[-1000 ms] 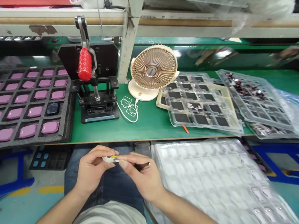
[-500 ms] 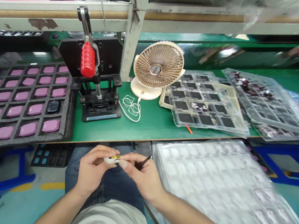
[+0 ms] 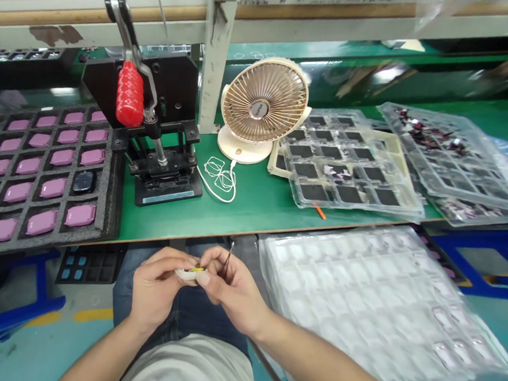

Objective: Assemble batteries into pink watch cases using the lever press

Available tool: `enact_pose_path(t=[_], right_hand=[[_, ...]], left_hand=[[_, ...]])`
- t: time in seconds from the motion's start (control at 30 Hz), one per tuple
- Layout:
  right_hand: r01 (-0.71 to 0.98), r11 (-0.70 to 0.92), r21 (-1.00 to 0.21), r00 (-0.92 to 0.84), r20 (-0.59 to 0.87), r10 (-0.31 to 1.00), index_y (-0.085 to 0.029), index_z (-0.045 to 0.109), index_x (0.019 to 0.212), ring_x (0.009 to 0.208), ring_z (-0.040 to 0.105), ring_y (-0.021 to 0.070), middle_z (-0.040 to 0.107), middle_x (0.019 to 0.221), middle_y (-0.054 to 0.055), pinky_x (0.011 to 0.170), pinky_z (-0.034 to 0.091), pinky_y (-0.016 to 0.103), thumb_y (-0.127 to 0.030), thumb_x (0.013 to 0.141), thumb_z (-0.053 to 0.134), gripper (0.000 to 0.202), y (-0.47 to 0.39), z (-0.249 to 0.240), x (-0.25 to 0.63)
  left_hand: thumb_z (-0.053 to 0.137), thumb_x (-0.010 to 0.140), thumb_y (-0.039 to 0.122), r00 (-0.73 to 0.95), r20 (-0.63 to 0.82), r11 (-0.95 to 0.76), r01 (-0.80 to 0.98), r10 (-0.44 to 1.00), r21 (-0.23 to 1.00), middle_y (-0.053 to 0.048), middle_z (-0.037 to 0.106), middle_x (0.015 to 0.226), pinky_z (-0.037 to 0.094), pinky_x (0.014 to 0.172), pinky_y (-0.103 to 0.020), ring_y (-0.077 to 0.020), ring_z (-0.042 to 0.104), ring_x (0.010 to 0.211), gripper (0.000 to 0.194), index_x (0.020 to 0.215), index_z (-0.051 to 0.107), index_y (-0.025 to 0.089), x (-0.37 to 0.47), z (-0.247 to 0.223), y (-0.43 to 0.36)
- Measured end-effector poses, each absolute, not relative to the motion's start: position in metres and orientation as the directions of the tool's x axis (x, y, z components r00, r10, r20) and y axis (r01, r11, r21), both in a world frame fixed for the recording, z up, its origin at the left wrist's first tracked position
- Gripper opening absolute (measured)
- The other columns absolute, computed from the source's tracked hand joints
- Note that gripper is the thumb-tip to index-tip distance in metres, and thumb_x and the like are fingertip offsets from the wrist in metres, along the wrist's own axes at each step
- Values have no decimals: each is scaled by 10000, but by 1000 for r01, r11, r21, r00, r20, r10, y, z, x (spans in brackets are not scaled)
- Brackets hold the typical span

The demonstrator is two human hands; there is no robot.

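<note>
Over my lap, my left hand pinches a small white casing part with a yellow strip along its upper side. My right hand meets it from the other side, thumb and forefinger pressed at the part's right end. A pair of dark tweezers is tucked in the right hand's fingers, tips pointing up. The fingertips hide much of the small part, so its inside cannot be made out.
A black toggle press with a red handle stands on the green bench. Left of it lies a foam tray of purple watch-shaped cases. A fan, clear trays and a large plastic-wrapped tray occupy the right.
The tweezers in my right hand have swung from pointing right to pointing up. My right fingers have shifted on the white part, and the whole view has moved slightly.
</note>
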State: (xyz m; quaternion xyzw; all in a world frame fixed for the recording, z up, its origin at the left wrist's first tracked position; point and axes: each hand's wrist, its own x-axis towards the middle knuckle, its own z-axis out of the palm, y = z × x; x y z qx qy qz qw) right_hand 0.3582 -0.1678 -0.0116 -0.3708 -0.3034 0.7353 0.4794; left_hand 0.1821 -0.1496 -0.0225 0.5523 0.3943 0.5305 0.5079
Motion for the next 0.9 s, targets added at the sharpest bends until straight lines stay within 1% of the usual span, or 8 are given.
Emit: enact_pose_path(t=[0.17, 0.33, 0.43, 0.5, 0.63, 0.73, 0.8, 0.9], right_hand=[[-424, -354, -834, -259, -263, 929, -217, 581, 1016, 516, 313, 72, 411, 633, -112, 505, 271, 215, -560, 878, 856, 460, -170, -9, 361], [-189, -181, -965, -320, -114, 941, -179, 625, 1058, 647, 434, 108, 524, 763, -36, 610, 368, 241, -659, 991, 662, 487, -162, 0, 371], [-28, -89, -996, -397, -70, 915, -165, 641, 855, 639, 415, 108, 515, 708, -26, 601, 361, 242, -606, 1035, 587, 480, -161, 1, 368], [17, -33, -999, -388, -37, 921, -168, 616, 768, 609, 360, 93, 456, 653, -49, 561, 315, 229, -532, 1015, 622, 440, -165, -2, 365], [-36, -66, -997, -334, -50, 941, -163, 639, 850, 622, 376, 75, 453, 679, -68, 558, 321, 199, -446, 957, 703, 310, -177, -15, 366], [-37, -133, -990, -313, -115, 943, -166, 644, 905, 652, 448, 78, 530, 720, -56, 593, 373, 188, -455, 971, 697, 302, -192, -23, 375], [27, -79, -997, -219, -83, 972, -174, 654, 927, 631, 481, 83, 589, 738, -42, 584, 393, 195, -512, 975, 678, 342, -204, -26, 384], [229, 117, -966, 23, 125, 992, -181, 677, 1097, 661, 584, 116, 710, 869, 17, 621, 451, 228, -549, 953, 673, 395, -222, -29, 401]], left_hand=[[869, 844, 135, 151, 170, -140, -190, 974, 972, -29, 813, 996, 648, 871, -392, -234, 778, 946, 258, 1019, 850, 322, 183, -29, -148], [898, 839, 266, 160, 270, -243, -168, 949, 955, -35, 811, 901, 553, 1051, -508, -255, 707, 1019, 110, 931, 847, 299, 180, -36, -140], [932, 795, 334, 154, 249, -230, -132, 956, 964, -37, 800, 842, 555, 1014, -505, -258, 693, 963, 138, 893, 844, 291, 176, -35, -144], [958, 752, 361, 115, 201, -188, -118, 973, 975, -29, 783, 806, 563, 1003, -515, -261, 694, 922, 172, 838, 831, 281, 174, -35, -150], [955, 732, 307, 88, 87, -79, -88, 992, 993, -22, 777, 841, 549, 1058, -497, -277, 694, 1013, 170, 778, 796, 267, 172, -39, -157], [953, 711, 277, 202, 56, -29, -132, 978, 991, -19, 782, 852, 573, 1050, -465, -290, 693, 1081, 169, 760, 792, 277, 182, -42, -157], [953, 718, 303, 283, -32, 70, -125, 958, 990, -39, 811, 1038, 609, 1012, -425, -306, 701, 1157, 187, 858, 829, 288, 195, -41, -159], [853, 837, 507, 409, -213, 294, -145, 887, 945, -84, 644, 1530, 615, 1042, -416, -357, 613, 1391, 553, 1349, 747, 327, 222, -38, -170]])
